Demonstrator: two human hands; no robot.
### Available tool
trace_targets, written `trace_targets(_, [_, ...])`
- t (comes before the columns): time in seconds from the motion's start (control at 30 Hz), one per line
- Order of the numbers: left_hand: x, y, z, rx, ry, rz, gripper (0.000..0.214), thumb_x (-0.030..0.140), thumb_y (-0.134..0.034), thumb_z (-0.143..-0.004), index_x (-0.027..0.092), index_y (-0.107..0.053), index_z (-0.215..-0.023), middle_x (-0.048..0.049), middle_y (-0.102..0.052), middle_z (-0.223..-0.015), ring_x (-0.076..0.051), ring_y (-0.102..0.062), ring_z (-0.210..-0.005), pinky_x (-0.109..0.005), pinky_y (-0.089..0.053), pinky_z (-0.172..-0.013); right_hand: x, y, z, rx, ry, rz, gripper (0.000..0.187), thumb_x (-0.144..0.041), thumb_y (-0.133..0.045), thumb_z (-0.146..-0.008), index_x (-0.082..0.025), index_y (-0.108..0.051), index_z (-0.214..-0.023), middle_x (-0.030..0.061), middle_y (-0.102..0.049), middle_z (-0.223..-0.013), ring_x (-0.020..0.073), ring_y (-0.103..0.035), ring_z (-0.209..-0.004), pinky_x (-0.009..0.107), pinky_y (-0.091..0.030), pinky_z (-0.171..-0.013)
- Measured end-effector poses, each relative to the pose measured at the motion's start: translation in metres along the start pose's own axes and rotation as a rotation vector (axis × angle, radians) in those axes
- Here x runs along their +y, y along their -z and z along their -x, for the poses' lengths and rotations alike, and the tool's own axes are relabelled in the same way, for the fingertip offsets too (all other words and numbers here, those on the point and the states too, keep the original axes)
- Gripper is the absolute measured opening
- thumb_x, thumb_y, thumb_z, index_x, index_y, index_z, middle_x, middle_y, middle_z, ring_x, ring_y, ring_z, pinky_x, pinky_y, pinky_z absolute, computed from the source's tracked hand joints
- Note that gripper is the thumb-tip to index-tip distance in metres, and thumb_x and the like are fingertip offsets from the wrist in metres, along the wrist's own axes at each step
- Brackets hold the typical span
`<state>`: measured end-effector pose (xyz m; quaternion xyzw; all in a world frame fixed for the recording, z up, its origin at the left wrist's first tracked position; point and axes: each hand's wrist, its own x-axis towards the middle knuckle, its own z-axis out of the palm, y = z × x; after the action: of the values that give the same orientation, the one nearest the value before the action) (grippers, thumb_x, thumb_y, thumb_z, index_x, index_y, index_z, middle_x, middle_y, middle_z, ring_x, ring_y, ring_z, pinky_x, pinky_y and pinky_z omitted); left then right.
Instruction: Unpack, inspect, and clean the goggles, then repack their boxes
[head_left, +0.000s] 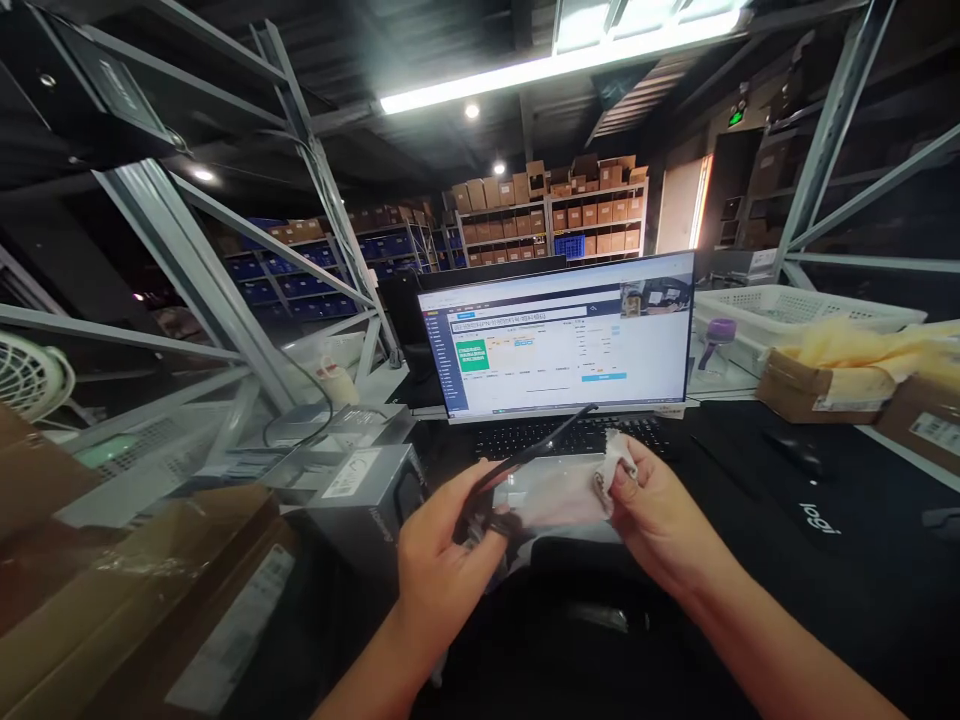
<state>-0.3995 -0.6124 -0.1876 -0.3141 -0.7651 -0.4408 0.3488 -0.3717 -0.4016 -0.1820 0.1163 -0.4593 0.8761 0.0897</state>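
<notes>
My left hand (442, 555) is closed around a pair of dark glasses (525, 460), one slim temple arm sticking up and to the right toward the screen. My right hand (649, 510) pinches a small white cloth (619, 458) at its fingertips, close to the glasses. Both hands hover over a clear plastic bag (551, 495) lying on the black desk mat (787, 560) in front of a black keyboard (570, 436).
A lit monitor (562, 335) stands behind the keyboard. A grey box (367, 500) and cardboard cartons (135, 590) sit at the left. At the right are a mouse (795, 450), cartons with yellow packing (847, 375) and a white basket (795, 310). Metal shelving frames both sides.
</notes>
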Motion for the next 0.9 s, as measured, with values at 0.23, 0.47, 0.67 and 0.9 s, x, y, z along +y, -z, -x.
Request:
trace_targets(0.23, [0.004,0.000,0.002,0.040,-0.137,-0.113,0.036,0.017,-0.066,-0.085,0.026,-0.065,-0.120,-0.0016,-0.076,-0.113,-0.021,-0.074,-0.099,-0.034,-0.061,-0.093,0.023,-0.031,0.018,0.051,0.063,-0.110,0.044,-0.057,-0.081,-0.072,-0.026,-0.067,-0.099,0.0038,-0.071,-0.089,0.0210,-0.064,-0.079,0.033,-0.051,-0.075])
trace_targets(0.47, [0.007,-0.009,0.008,0.041,0.010,0.009,0.032,0.017,-0.062,-0.088,0.022,-0.061,-0.120,-0.0031,-0.078,-0.104,-0.020,-0.076,-0.094,-0.030,-0.064,-0.087,0.018,-0.019,0.009,0.218,0.142,-0.133,0.034,-0.055,-0.075,-0.080,-0.025,-0.067,-0.095,0.0037,-0.072,-0.095,0.0218,-0.066,-0.087,0.035,-0.053,-0.083])
trace_targets(0.67, [0.015,-0.012,0.010,-0.046,0.161,0.173,0.032,0.014,-0.061,-0.083,0.021,-0.064,-0.114,-0.0021,-0.079,-0.100,-0.021,-0.077,-0.087,-0.028,-0.066,-0.081,0.014,-0.017,0.009,0.224,0.130,-0.079,0.031,-0.053,-0.074,-0.082,-0.026,-0.067,-0.094,0.0042,-0.071,-0.094,0.0221,-0.065,-0.085,0.037,-0.053,-0.082])
trace_targets(0.9, [0.017,-0.016,0.012,-0.045,0.081,0.060,0.038,0.011,-0.060,-0.077,0.027,-0.066,-0.111,0.0038,-0.078,-0.099,-0.016,-0.077,-0.084,-0.021,-0.064,-0.077,0.019,-0.029,0.024,0.173,0.106,-0.091,0.031,-0.053,-0.071,-0.084,-0.026,-0.066,-0.097,0.0066,-0.069,-0.094,0.0233,-0.063,-0.087,0.037,-0.053,-0.079])
